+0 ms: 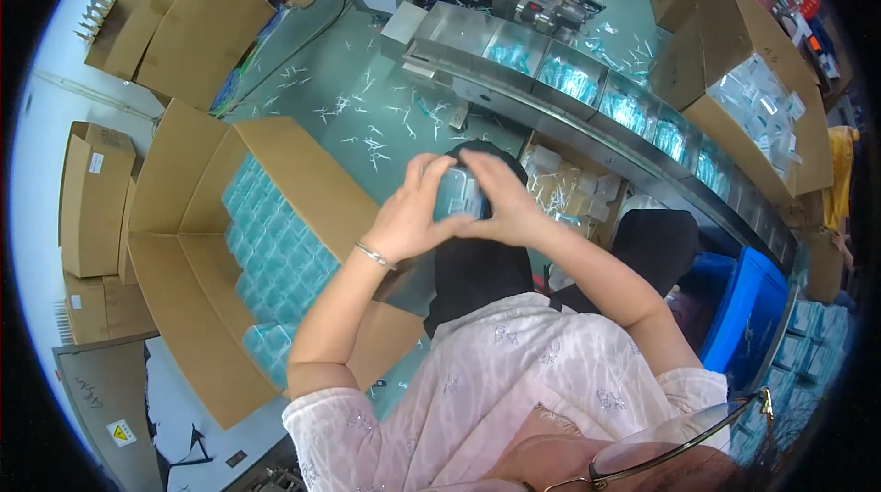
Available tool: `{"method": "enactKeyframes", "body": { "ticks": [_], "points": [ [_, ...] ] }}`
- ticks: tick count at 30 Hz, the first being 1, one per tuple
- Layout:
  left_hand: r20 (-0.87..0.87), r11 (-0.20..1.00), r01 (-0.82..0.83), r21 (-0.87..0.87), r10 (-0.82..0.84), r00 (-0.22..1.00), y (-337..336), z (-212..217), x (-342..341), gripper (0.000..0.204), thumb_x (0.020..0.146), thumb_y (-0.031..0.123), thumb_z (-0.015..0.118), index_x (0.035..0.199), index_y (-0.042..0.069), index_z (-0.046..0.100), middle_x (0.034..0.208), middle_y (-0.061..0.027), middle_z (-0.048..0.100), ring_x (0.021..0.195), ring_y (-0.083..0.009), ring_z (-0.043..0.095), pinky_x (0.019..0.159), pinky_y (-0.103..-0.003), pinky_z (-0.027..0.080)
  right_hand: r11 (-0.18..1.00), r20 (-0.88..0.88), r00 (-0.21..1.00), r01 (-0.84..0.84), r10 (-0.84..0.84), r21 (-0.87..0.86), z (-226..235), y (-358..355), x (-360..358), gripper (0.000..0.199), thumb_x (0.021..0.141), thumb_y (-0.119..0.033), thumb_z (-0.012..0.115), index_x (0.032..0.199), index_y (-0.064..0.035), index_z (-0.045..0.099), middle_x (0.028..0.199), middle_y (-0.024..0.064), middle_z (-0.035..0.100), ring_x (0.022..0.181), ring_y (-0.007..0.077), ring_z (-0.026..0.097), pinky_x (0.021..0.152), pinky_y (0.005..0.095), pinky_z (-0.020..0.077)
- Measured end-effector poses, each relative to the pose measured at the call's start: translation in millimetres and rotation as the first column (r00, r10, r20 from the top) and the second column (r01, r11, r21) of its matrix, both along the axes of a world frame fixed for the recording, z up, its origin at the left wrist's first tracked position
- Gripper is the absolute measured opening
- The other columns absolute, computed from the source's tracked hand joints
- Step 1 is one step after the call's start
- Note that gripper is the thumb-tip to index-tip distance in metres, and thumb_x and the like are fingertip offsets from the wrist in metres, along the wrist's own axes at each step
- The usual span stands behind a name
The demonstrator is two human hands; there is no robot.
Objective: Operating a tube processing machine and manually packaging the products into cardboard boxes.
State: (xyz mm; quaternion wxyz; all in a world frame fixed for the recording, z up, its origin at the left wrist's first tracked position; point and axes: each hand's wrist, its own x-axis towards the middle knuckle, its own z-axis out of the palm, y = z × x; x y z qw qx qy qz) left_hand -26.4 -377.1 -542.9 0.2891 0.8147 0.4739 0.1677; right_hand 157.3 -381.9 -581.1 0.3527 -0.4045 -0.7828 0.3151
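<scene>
Between my two hands, above my knees, is a small clear plastic box point(458, 193) with a bluish tint. My left hand point(409, 210) wraps its left side, a bracelet on that wrist. The fingers of my right hand point(504, 206) curl over its right side, and both thumbs press along its near edge. What lies inside it I cannot make out. To the left stands a large open carton point(294, 184) holding many teal-filled clear boxes point(280, 249) in stacked rows. Beyond my hands runs a metal trough point(514, 93), its compartments holding teal pieces point(569, 79).
Small white pieces point(372, 139) litter the green floor. A machine point(555, 1) stands behind the trough. At the right are a carton of clear empty boxes point(757, 116) and a blue bin point(748, 308). A low carton point(560, 184) with white pieces sits under the trough.
</scene>
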Motion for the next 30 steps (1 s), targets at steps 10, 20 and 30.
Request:
{"method": "enactKeyframes", "body": {
  "ticks": [10,20,30],
  "points": [
    [0.447,0.998,-0.040,-0.047,0.057,0.893,6,-63,-38,0.050,0.076,0.024,0.058,0.117,0.006,0.035,0.115,-0.0167,0.040,0.106,-0.0303,0.040,0.089,-0.037,0.035,0.975,0.239,0.971,-0.041,-0.013,0.219,-7,-2,-34,0.087,0.052,-0.020,0.076,0.122,0.0027,0.031,0.113,0.0205,0.044,0.105,0.0358,0.041,0.089,0.0418,0.0330],
    [0.100,0.163,-0.822,0.545,0.961,0.257,-65,-81,-375,0.065,0.055,0.018,0.076,0.111,0.003,0.045,0.105,-0.0166,0.046,0.100,-0.0322,0.044,0.088,-0.037,0.037,0.921,0.425,0.819,0.372,-0.385,0.118,-108,4,130,0.048,0.067,0.003,0.057,0.113,-0.0028,0.045,0.109,0.0168,0.045,0.104,0.0333,0.044,0.088,0.0367,0.0357],
    [-0.536,0.384,-0.646,0.660,0.843,-0.046,-7,-157,-558,0.041,0.074,0.012,0.056,0.114,0.022,0.053,0.120,-0.0144,0.045,0.110,-0.0317,0.042,0.092,-0.038,0.036,0.877,0.755,0.581,0.480,-0.303,-0.017,-125,-27,213,0.038,0.068,0.004,0.052,0.106,0.0010,0.048,0.108,0.0227,0.044,0.102,0.0404,0.043,0.089,0.0389,0.0357]
  ]
}}
